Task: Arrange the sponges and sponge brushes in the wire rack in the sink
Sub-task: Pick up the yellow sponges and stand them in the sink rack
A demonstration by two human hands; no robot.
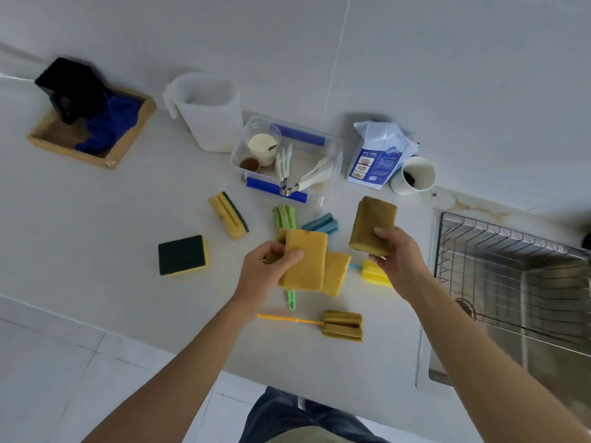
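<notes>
- We are gripping a yellow sponge (305, 263) in our left hand (267, 273), thumb across its face, lifted above the middle of the bench (96, 219).
- Our right hand (396, 257) is closing around a brownish sponge (371, 223), holding it up by its lower end, near the bench's sink-side edge.
- Another yellow sponge (335, 271) is lying on the bench just beside and partly under the one in our left hand.
- Two green-backed scouring sponges are sitting further left: one flat (182, 254), one on its side (228, 215).
- Sponge brushes are lying around our hands: a green one (284, 216), a blue one (321, 223), a bright yellow one (374, 273) partly hidden under our right hand, and a dull olive one (342, 324) with an orange handle near the front edge.
- The wire rack (511, 251) is resting in the sink (543, 346) at the bench's right end, with no sponge showing in it.
- A clear container (332, 145) of small utensils is standing toward the back edge.
</notes>
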